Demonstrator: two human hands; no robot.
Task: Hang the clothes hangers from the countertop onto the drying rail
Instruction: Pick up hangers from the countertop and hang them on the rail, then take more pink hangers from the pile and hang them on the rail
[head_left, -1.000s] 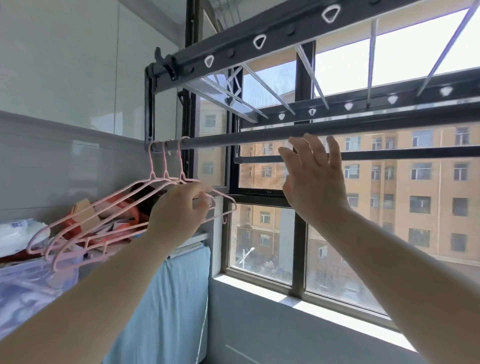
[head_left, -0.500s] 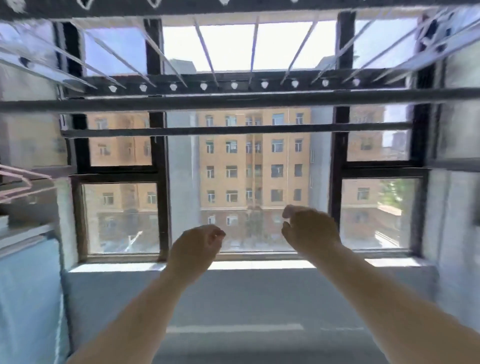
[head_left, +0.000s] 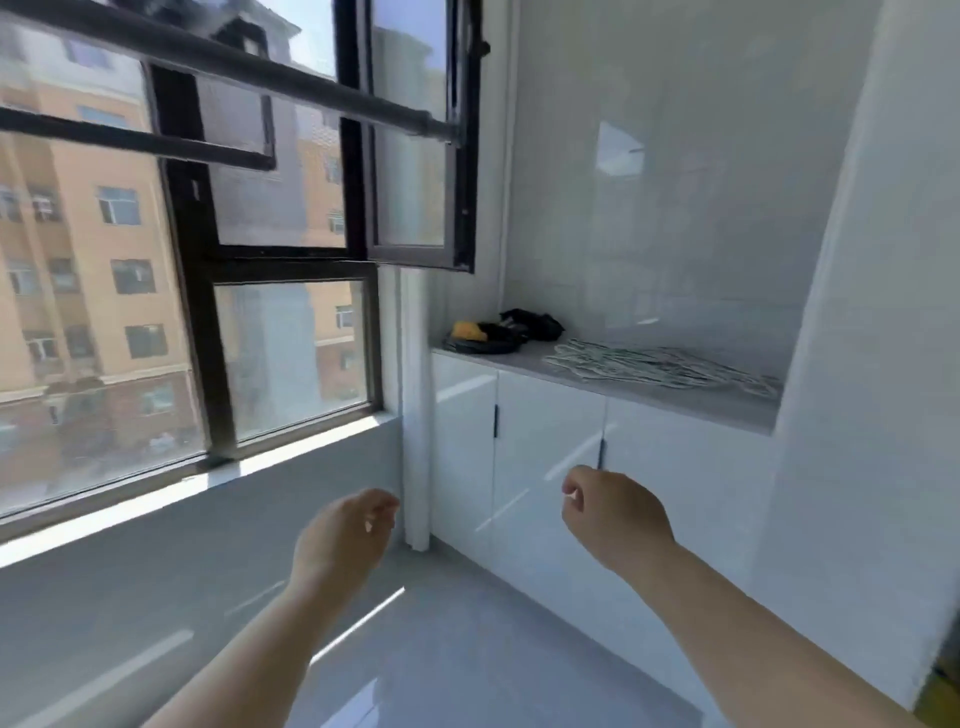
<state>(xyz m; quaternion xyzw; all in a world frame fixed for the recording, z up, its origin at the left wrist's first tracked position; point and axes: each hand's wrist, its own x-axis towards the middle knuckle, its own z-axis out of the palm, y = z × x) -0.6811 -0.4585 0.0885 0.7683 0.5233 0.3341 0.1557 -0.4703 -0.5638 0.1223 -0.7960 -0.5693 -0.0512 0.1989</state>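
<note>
Hangers (head_left: 660, 365) lie piled toward right end of countertop (head_left: 727, 410), w/ both hands empty & loosely curled, left hand (head_left: 345, 535), right hand (head_left: 613, 519) low, well short; reach right first, hooks together, lift flat.

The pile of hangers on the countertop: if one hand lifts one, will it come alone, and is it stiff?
The hangers look thin and pale, so probably light and fairly stiff. They lie overlapped in a flat pile on the countertop, so hooks may tangle and drag neighbours along.
</note>
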